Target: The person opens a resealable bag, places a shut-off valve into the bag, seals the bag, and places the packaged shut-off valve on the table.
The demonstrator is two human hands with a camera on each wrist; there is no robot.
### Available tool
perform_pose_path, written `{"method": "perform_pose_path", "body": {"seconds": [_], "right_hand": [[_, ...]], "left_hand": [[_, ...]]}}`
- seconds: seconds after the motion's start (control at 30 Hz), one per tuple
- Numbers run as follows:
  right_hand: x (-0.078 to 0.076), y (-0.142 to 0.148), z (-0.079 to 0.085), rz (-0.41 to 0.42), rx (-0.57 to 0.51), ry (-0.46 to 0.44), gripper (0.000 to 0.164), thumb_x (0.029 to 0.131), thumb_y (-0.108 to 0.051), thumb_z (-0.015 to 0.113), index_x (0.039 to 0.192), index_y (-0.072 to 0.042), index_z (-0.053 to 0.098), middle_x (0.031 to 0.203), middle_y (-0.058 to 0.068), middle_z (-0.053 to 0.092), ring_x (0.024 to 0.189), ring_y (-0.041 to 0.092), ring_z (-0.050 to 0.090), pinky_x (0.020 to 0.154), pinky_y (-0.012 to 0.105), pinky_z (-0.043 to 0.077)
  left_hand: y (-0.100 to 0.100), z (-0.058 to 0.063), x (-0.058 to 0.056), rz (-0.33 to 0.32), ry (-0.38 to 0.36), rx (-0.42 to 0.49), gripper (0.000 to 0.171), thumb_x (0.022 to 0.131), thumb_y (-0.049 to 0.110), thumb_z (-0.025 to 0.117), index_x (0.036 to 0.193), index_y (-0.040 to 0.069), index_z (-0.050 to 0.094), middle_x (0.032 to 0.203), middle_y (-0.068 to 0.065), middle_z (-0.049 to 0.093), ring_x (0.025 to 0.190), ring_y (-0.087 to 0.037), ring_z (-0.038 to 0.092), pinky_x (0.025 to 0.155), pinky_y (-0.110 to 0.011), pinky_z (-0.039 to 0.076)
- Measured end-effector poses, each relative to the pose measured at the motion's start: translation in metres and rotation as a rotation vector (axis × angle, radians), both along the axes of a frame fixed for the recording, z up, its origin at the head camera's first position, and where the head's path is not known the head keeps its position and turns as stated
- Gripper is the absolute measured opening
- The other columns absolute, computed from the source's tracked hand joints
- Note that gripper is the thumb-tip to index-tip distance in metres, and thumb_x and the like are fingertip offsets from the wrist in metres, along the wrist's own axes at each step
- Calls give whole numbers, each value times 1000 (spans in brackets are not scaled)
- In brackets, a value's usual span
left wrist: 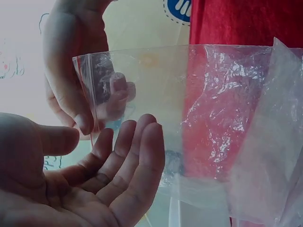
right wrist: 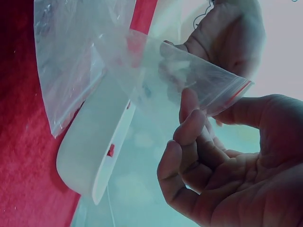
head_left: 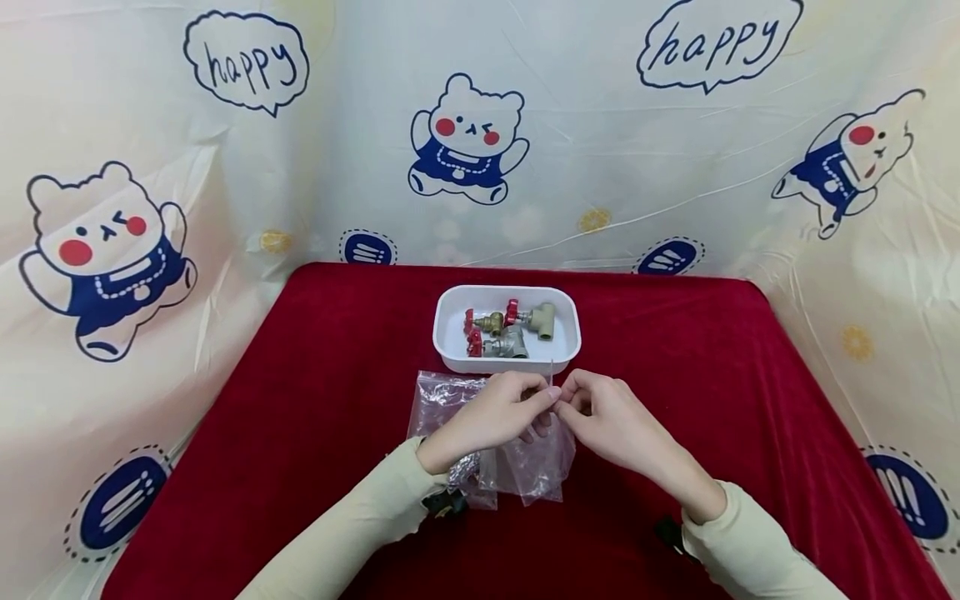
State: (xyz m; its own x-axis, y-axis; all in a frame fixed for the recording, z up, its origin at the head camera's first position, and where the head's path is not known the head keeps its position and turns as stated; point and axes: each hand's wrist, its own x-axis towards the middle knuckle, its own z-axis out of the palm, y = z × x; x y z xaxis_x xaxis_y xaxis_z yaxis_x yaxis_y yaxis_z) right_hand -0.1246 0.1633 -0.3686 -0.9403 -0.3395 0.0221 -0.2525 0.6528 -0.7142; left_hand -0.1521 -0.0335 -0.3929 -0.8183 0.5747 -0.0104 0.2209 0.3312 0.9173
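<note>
A clear zip bag with a red line along its closure stands upright between both hands, in front of the white tray. My left hand pinches its mouth edge between thumb and index finger; the other fingers lie loosely bent along the film. From the opposite side my right hand pinches the same edge with thumb and index finger, fingertips close to the left ones. The held bag appears flat, with nothing visible inside. Another clear zip bag lies under and beside the left hand, partly hidden by the wrist.
Just beyond the hands sits a white tray with several red-handled valves: a brass one, a grey metal one and a beige-green one. Red cloth covers the table; a printed curtain hangs around it.
</note>
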Motion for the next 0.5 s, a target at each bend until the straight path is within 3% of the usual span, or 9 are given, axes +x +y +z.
{"method": "perform_pose_path", "body": {"seconds": [0.1,0.27,0.5], "right_hand": [[2,-3,0,8,-8,3,5,97,-10,70,93,-11,67,69,-7,65,58,13,55,53,28,45],[5,-6,1,21,-15,-11,6,98,-10,70,93,-12,67,70,-6,65,57,11,54,52,28,45],[10,-5,5,44,-48,-14,9,99,-13,72,92,-14,65,73,-6,67,62,13,57,55,28,46]], "left_hand": [[-1,0,0,14,-32,22,35,111,25,55,91,2,71,75,-7,73,65,-23,73,57,-39,61],[-2,1,1,19,-101,70,30,110,16,55,88,2,69,74,-11,72,65,-36,73,57,-37,61],[-5,4,1,27,-116,108,24,107,9,55,90,1,70,73,-10,71,61,-32,72,59,-46,62]]}}
